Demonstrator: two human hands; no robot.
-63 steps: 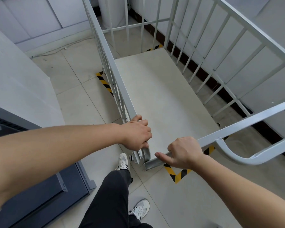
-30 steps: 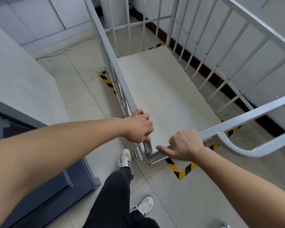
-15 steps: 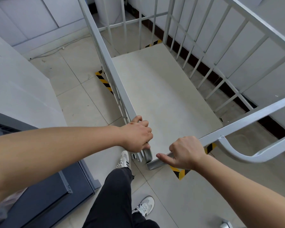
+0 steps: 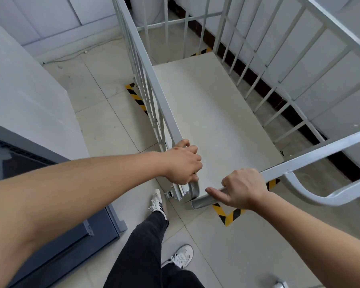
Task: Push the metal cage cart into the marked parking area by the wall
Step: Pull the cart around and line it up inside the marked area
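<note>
Dark cabinet (image 4: 50, 235): left of the cart and apart from it, with floor between.
Left tape strip (image 4: 136, 98): yellow-and-black, running under the cart's left side and partly hidden behind its bars.
Left hand (image 4: 181, 165): fingers curled over the cart's left top rail, just short of its near corner.
Metal cage cart (image 4: 212, 121): empty deck, barred sides. It stands lengthwise along the wall with its far end close to a further scrap of tape (image 4: 201, 52).
Shoe (image 4: 156, 201): planted just beside the cart's near-left wheel.
Right hand (image 4: 243, 190): wrapped round the cart's near end rail, thumb laid along it toward the corner.
Corner tape (image 4: 227, 215): an L on the floor just outside the cart's near end, below the right hand.
Wall (image 4: 355, 11): close along the cart's right side, seen through the bars.
Change: over the last two seconds the cart has only rocked a little against the tape. Both grips and the shoe have held their places.
Meaning: the long push looks finished. The deck appears to sit inside the marks, so what remains is probably a small squaring-up and then letting go.
</note>
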